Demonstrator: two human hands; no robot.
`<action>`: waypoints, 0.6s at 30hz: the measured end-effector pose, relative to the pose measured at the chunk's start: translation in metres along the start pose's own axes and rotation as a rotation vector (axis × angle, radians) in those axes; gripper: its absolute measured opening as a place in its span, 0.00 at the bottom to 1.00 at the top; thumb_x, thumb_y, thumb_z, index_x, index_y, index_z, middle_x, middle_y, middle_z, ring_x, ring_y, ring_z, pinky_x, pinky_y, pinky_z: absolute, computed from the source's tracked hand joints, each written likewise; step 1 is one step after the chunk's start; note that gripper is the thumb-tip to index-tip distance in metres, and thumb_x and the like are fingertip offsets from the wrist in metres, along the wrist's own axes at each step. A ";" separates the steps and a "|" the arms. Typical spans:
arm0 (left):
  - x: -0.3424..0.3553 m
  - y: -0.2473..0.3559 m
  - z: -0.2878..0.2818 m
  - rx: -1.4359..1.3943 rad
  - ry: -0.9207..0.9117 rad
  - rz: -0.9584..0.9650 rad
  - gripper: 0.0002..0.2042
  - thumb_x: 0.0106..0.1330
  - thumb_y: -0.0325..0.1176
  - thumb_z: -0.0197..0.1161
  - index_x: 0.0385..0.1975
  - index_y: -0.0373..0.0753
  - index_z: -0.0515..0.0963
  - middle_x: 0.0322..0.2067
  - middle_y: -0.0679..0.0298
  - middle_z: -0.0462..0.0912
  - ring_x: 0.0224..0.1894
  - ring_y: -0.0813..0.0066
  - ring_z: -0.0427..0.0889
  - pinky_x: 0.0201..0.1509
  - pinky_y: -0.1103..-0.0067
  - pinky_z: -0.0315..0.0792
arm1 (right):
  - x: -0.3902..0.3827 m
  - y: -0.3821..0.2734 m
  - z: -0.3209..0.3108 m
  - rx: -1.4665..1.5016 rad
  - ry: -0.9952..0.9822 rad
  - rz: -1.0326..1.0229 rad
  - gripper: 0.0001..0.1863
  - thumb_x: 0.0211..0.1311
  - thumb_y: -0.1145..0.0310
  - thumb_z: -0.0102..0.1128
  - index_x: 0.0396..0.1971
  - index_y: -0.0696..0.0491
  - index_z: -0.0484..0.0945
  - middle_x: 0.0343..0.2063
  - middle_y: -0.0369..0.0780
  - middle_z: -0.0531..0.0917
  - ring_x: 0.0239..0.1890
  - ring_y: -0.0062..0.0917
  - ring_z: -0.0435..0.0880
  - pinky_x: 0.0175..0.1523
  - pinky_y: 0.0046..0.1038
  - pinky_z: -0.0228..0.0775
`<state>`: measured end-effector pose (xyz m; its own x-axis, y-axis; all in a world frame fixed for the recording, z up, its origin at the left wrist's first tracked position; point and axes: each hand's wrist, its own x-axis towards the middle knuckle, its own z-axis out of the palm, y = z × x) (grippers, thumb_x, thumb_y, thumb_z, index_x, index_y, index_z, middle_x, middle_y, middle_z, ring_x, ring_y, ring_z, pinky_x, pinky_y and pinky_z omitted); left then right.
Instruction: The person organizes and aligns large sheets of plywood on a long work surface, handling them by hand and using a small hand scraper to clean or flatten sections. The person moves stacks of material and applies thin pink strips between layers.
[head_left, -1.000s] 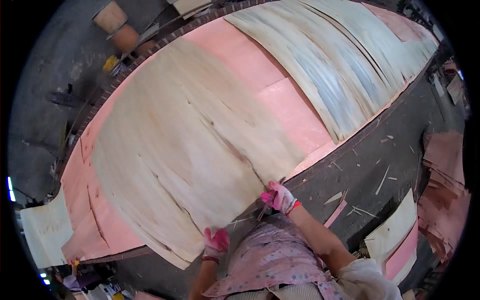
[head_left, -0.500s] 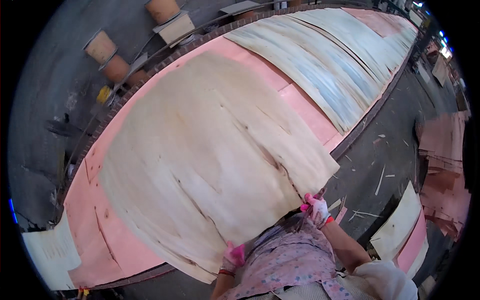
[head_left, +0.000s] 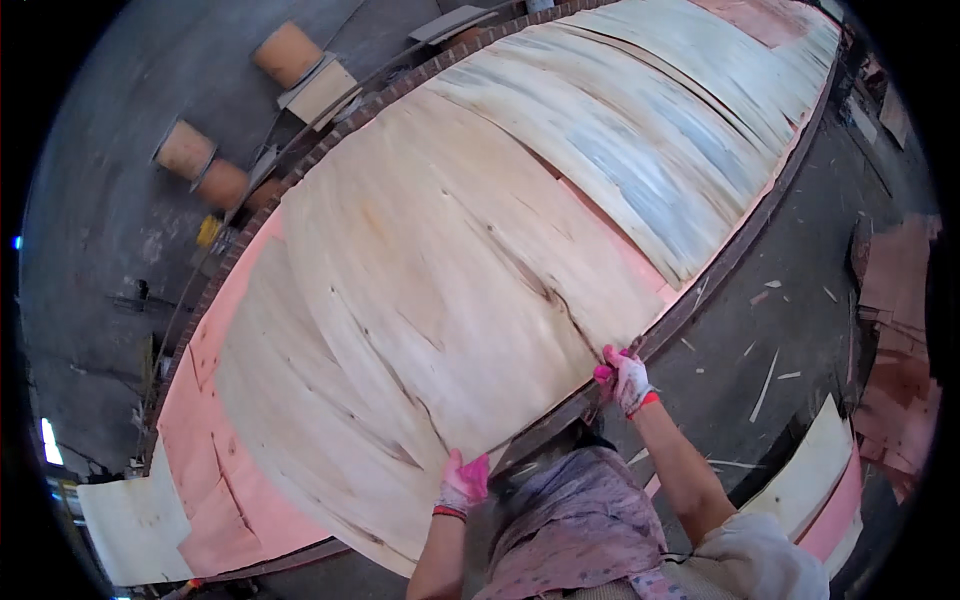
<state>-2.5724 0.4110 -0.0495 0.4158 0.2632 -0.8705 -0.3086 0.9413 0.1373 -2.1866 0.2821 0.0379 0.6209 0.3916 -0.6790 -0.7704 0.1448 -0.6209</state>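
Observation:
A large pale wood veneer sheet (head_left: pixel 420 280) with dark splits and knots lies across a long table, over pink-coated sheets (head_left: pixel 215 500). My left hand (head_left: pixel 463 484), in a white glove with pink fingers, is closed on the veneer's near edge beside a split. Farther right, my right hand (head_left: pixel 627 382), gloved alike, is closed at the near right corner of the veneer. Something dark and narrow shows by its fingers, too small to name. To the right of the sheet lie bluish-streaked veneers (head_left: pixel 630 130), with a strip of pink between.
A dark table edge (head_left: pixel 555 415) runs just in front of me. Cylindrical orange-brown drums (head_left: pixel 287 55) stand beyond the far side. At right, pale and pink offcuts (head_left: pixel 810 480) and reddish sheets (head_left: pixel 895 340) are stacked near scattered splinters on the floor. Another pale sheet (head_left: pixel 130 525) sits at far left.
The veneer has shifted away from me and toward the bluish sheets, covering more of the pink between them. Both hands have moved forward with its near edge, which now lies by the table edge.

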 end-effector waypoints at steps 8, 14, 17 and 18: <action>-0.019 0.007 0.067 0.098 0.096 -0.120 0.33 0.65 0.58 0.50 0.52 0.28 0.68 0.42 0.52 0.80 0.45 0.59 0.79 0.51 0.73 0.74 | 0.006 -0.001 -0.004 0.007 0.089 -0.030 0.12 0.62 0.67 0.58 0.43 0.54 0.71 0.32 0.36 0.77 0.29 0.23 0.79 0.33 0.26 0.75; -0.027 0.017 0.029 0.438 -0.097 -0.116 0.30 0.67 0.55 0.50 0.49 0.29 0.70 0.45 0.50 0.80 0.47 0.59 0.79 0.56 0.69 0.71 | -0.048 0.079 0.018 -0.395 -0.133 -0.262 0.21 0.60 0.75 0.57 0.54 0.56 0.67 0.34 0.31 0.76 0.31 0.13 0.74 0.34 0.16 0.68; -0.031 0.015 -0.033 0.476 -0.237 -0.163 0.24 0.69 0.49 0.49 0.45 0.30 0.73 0.42 0.50 0.81 0.44 0.60 0.81 0.51 0.69 0.75 | -0.057 0.106 0.019 -0.417 -0.245 -0.136 0.22 0.60 0.75 0.58 0.55 0.57 0.68 0.39 0.32 0.76 0.37 0.15 0.75 0.39 0.17 0.72; -0.045 0.017 -0.053 0.507 -0.017 -0.009 0.22 0.69 0.48 0.50 0.43 0.30 0.73 0.40 0.51 0.81 0.42 0.61 0.82 0.48 0.69 0.76 | -0.063 0.118 0.019 -0.414 -0.211 -0.051 0.22 0.60 0.74 0.58 0.55 0.57 0.68 0.39 0.33 0.76 0.37 0.16 0.75 0.38 0.18 0.73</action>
<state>-2.6420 0.4038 -0.0334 0.4319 0.2545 -0.8653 0.1473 0.9266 0.3460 -2.3195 0.2917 0.0150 0.5810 0.5755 -0.5756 -0.5904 -0.1888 -0.7847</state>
